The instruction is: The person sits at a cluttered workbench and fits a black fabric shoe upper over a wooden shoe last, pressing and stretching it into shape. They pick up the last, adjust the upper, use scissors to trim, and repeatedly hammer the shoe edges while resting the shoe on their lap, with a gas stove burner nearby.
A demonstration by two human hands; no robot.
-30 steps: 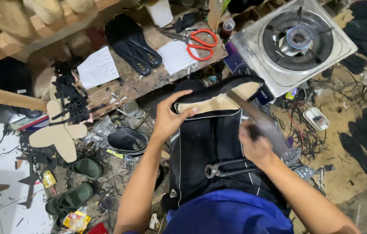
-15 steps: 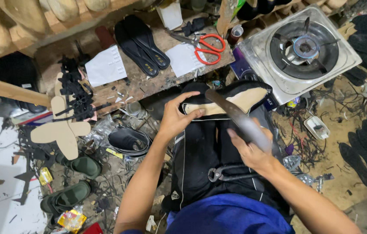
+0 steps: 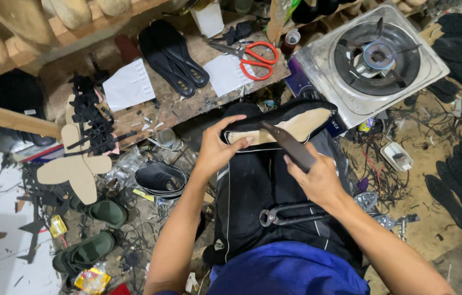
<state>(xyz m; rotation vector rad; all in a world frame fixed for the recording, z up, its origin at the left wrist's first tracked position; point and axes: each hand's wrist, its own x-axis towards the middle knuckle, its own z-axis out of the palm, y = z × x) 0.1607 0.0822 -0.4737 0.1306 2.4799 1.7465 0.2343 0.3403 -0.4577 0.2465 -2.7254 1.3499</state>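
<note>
My left hand (image 3: pixel 217 148) grips the near end of an upturned shoe (image 3: pixel 285 123), black at the rim with a tan insole board showing, resting on my lap. My right hand (image 3: pixel 315 177) holds a dark flat tool (image 3: pixel 288 145), a knife or rasp, whose tip lies on the shoe's black edge. Metal pincers (image 3: pixel 291 214) lie across my black trousers just below my right wrist.
A gas stove (image 3: pixel 375 60) stands at the upper right. The wooden bench (image 3: pixel 187 104) carries black insoles (image 3: pixel 173 54), red-handled scissors (image 3: pixel 255 57) and white paper patterns (image 3: pixel 130 84). Black sole pieces (image 3: pixel 460 180) lie at the right, green sandals (image 3: pixel 97 229) and scraps at the left.
My right hand has brought the dark tool from beside the shoe up onto its edge. My left hand has kept its grip on the shoe's near end.
</note>
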